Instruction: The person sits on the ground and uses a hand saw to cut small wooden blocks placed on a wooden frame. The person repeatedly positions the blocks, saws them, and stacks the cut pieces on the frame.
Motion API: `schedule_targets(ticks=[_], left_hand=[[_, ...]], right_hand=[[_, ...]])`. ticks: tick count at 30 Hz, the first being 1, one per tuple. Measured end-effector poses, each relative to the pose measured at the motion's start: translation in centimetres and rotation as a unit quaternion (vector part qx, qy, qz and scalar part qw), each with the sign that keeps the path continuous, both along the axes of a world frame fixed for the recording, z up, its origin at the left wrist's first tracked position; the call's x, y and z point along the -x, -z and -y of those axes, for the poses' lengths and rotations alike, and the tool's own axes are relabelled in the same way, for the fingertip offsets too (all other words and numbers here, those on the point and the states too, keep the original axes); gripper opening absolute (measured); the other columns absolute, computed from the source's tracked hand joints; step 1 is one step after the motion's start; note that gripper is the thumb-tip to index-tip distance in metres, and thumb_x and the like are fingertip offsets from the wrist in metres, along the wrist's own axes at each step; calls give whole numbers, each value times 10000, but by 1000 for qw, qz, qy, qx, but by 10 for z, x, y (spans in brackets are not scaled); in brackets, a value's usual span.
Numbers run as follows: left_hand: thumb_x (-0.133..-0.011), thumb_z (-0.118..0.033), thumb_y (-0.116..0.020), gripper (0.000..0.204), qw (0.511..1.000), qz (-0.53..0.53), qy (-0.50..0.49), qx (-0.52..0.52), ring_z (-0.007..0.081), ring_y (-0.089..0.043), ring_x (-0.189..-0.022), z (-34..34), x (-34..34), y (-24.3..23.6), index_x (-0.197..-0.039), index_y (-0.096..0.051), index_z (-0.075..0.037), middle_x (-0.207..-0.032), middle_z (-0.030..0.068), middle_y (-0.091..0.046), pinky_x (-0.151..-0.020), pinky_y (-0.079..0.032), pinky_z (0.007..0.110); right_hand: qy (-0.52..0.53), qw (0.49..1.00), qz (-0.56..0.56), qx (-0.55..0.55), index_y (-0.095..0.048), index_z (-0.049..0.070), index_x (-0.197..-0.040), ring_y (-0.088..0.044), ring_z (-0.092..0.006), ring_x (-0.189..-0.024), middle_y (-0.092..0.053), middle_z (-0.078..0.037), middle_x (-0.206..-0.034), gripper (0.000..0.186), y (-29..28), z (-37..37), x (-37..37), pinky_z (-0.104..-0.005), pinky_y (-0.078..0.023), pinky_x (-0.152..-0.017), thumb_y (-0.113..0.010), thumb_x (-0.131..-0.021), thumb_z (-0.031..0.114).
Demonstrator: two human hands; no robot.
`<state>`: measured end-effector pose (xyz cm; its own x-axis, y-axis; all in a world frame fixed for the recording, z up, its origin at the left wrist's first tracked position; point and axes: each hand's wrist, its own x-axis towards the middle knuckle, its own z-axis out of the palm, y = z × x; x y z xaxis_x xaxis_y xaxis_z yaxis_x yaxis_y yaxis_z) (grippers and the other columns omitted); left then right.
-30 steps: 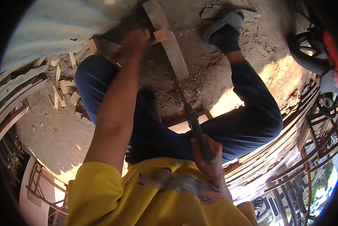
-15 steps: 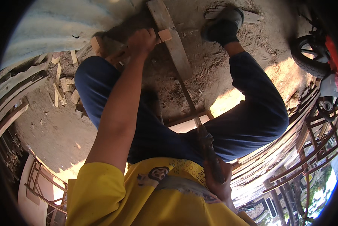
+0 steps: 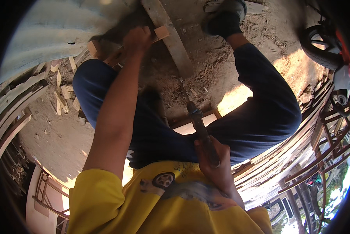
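Note:
A bar of pale wood [image 3: 161,32] slants across a grey weathered plank [image 3: 175,48], its end resting on the plank. My left hand [image 3: 138,41] is closed round the bar, left of the plank. In my right hand [image 3: 217,156] is a long dark-handled tool [image 3: 198,123], held in front of my yellow shirt. A narrow metal blade runs from its handle toward the near end of the plank. The blade's far part is hidden or too dark to follow, so its exact kind cannot be told.
A wood block [image 3: 93,48] stands by my left knee. Wood offcuts [image 3: 61,93] litter the dirt on the left, beside stacked boards [image 3: 18,95]. A bluish sheet [image 3: 61,27] covers the upper left. My shod foot [image 3: 225,19] and a motorbike wheel [image 3: 321,46] are at the right.
My right hand has moved forward and slightly left with the tool, so less of its blade shows. The left hand keeps hold of the wooden bar. The view has shifted slightly.

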<state>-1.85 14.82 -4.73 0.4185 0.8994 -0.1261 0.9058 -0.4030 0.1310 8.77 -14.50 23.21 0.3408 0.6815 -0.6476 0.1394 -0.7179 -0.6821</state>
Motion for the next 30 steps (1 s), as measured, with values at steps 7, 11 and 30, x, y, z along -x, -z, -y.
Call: schedule_targets(ticks=[7, 11, 30], left_hand=[[-855, -246, -578, 237, 997, -52, 55, -24, 340, -655, -864, 4, -1, -3, -977, -605, -44, -909, 153, -652, -693, -540, 472], [-820, -360, -643, 352, 997, -43, -34, 45, 328, -646, -922, -5, 6, 10, -991, -603, -55, -961, 157, -646, -705, -538, 477], [-850, -261, -558, 255, 998, -35, 45, -17, 364, -655, -856, -5, 1, -12, -962, -611, -38, -893, 185, -653, -666, -547, 474]], right_hand=[[44, 998, -3, 53, -605, -49, -852, -508, -72, -481, -556, -72, -546, 102, -29, 24, -3, -255, -377, -433, -596, -864, 52], [-5, 1000, -12, -5, -614, -45, -896, -531, -81, -498, -559, -92, -565, 94, -4, 18, 9, -269, -401, -452, -595, -854, 37], [-16, 999, -10, -32, -599, -43, -863, -502, -95, -440, -565, -93, -541, 98, -3, -4, 1, -284, -379, -416, -616, -840, 50]])
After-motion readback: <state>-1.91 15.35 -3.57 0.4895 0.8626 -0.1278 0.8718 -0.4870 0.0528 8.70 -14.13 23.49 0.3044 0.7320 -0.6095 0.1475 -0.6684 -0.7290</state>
